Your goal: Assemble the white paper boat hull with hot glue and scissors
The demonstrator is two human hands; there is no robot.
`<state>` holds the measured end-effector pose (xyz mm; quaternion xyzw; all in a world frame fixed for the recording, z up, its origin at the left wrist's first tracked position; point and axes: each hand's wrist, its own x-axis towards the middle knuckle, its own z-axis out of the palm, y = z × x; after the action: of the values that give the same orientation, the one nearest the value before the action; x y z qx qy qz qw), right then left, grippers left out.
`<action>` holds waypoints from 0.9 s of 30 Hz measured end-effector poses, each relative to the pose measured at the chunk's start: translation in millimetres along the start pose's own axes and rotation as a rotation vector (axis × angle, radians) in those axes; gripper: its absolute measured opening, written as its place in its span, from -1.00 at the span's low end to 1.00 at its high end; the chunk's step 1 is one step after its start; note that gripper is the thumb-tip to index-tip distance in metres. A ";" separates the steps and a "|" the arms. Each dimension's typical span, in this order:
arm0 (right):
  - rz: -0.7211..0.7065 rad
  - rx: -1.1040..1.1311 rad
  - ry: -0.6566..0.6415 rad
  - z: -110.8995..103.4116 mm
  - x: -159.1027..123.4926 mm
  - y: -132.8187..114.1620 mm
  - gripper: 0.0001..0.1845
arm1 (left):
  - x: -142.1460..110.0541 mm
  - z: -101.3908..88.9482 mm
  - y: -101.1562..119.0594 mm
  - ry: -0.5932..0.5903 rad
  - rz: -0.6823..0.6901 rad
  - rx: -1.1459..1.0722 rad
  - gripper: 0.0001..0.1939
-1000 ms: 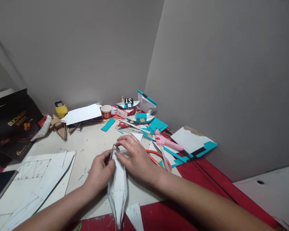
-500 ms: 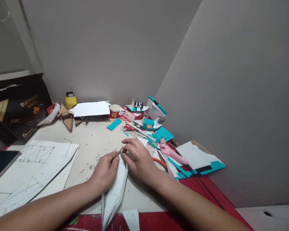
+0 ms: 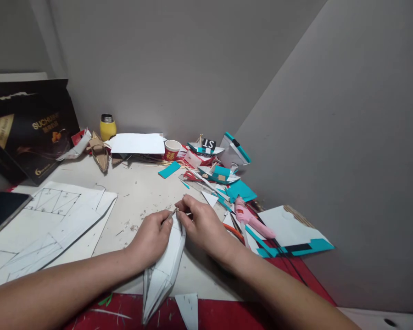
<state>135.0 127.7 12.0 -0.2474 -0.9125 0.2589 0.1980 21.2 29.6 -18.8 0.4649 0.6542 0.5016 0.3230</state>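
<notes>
- Two bare hands worked at one white paper hull (image 3: 168, 259), which lay across the near edge of the white surface (image 3: 131, 181), its near end over the red covering (image 3: 223, 314).
- The left hand (image 3: 153, 236) was closed on the hull's far part, thumb on top; the right hand (image 3: 201, 224) had its fingers bent at the far tip, and whether they pinched it could not be told.
- Toward the surface's far right corner stood two small teal-and-white boats (image 3: 220, 173); one pink glue gun (image 3: 253, 219) lay by the right edge.
- Along the far edge were one paper cup (image 3: 172, 151) and one yellow bottle (image 3: 108, 129).
- The left hand hid some of the hull's left side; a thin dark sliver at the fingertips was hard to make out.
- The view cut off the phone (image 3: 3, 211) at left and one paper offcut (image 3: 188, 309) below.
- The hull's long axis ran from the near edge toward the far edge, its far end leaning right; the narrow near point faced the person.
</notes>
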 end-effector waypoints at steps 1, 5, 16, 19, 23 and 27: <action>0.007 0.004 0.001 0.7 0.5 -0.1 -0.85 | 0.4 0.0 0.3 0.005 -0.010 -0.014 -0.77; 0.015 0.014 0.028 4.1 0.6 0.9 -0.86 | 1.1 -0.3 1.7 0.000 -0.043 -0.079 -0.81; 0.159 0.313 0.140 6.5 -0.1 2.2 -0.50 | 5.7 -6.0 5.2 0.041 -0.098 -0.114 -0.58; 0.244 0.282 0.086 5.9 -2.6 -1.7 -0.71 | 5.9 -7.2 7.0 0.068 -0.065 -0.130 -0.63; 0.272 0.296 0.064 10.1 -4.2 -4.7 -0.94 | 4.6 -6.8 5.8 0.095 -0.052 -0.120 -0.66; 0.275 0.351 0.096 16.3 -4.1 -2.3 -0.93 | 3.5 -5.5 4.2 0.094 -0.044 -0.120 -0.67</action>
<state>129.4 117.6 -0.5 -0.3430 -0.8006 0.4263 0.2442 16.2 31.2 -13.1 0.4060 0.6474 0.5541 0.3303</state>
